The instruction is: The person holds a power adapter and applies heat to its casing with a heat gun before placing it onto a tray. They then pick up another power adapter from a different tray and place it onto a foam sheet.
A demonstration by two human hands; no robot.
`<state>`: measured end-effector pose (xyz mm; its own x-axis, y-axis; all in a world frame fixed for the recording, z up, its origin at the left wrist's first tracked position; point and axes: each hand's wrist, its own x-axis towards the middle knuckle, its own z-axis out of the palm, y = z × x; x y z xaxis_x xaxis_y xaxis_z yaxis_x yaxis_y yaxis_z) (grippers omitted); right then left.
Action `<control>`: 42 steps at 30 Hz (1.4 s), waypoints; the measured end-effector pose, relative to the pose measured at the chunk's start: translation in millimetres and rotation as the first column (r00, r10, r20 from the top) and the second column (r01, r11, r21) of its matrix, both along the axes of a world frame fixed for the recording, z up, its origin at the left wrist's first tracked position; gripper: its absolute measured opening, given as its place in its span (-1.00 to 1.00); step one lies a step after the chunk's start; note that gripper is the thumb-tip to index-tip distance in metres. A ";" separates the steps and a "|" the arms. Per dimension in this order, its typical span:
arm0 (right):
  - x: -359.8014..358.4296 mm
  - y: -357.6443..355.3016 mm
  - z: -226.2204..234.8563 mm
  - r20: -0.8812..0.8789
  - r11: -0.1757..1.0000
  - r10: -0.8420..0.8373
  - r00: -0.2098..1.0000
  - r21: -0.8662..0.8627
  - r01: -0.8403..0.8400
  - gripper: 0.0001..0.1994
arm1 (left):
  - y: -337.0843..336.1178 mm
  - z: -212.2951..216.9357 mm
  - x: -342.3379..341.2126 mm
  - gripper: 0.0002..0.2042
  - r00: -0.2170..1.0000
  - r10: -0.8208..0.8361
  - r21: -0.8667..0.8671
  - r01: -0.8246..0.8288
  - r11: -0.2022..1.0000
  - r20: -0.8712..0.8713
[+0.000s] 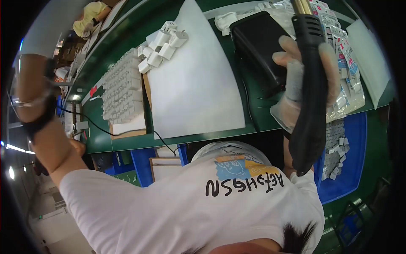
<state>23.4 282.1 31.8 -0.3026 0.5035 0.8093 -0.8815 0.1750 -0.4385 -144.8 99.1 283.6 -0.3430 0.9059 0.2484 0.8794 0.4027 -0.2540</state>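
Upright in my right hand [292, 84] is a black hot air gun [311, 93] with a metal nozzle at the top edge of the view. The gloved fingers of that hand are closed around its body. My left hand [46, 31] is raised at the upper left rim, close to the camera. It looks pale and blurred, and its fingers are hidden. Beyond the white sheet [194, 93] on the green table lies a small pile of white plug adapters [163, 44]. Left of the sheet, more white adapters [122, 89] stand in close rows on a brown board.
A black box [258, 46] stands left of the hot air gun. Printed plastic pouches [349, 80] lie at the right. Below the table edge is a blue bin [355, 161] with loose white pieces. A black cable [93, 122] hangs at the left. Another person [91, 19] is at the far left.
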 end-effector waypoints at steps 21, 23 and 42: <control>82.1 -46.5 11.3 0.289 0.903 -0.407 0.866 -0.014 0.429 -0.54 | -39.5 -215.0 6.6 -0.66 0.510 -0.018 0.219 -0.336 0.916 0.860; 80.2 -46.4 8.8 0.318 0.901 -0.392 0.863 -0.056 0.430 -0.52 | -55.3 -230.3 25.9 -0.64 0.266 -0.099 0.190 -0.345 0.919 0.959; 84.7 -49.7 -7.3 0.332 0.918 -0.396 0.856 0.146 0.368 -0.48 | -74.3 -252.0 66.0 -0.54 0.526 -0.060 0.289 -0.364 0.885 0.848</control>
<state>108.0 232.5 24.4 -0.3676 0.5803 0.7267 -0.5312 0.5105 -0.6762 -78.8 24.8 31.6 -0.7014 0.7082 0.0812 0.5113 0.4204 0.7495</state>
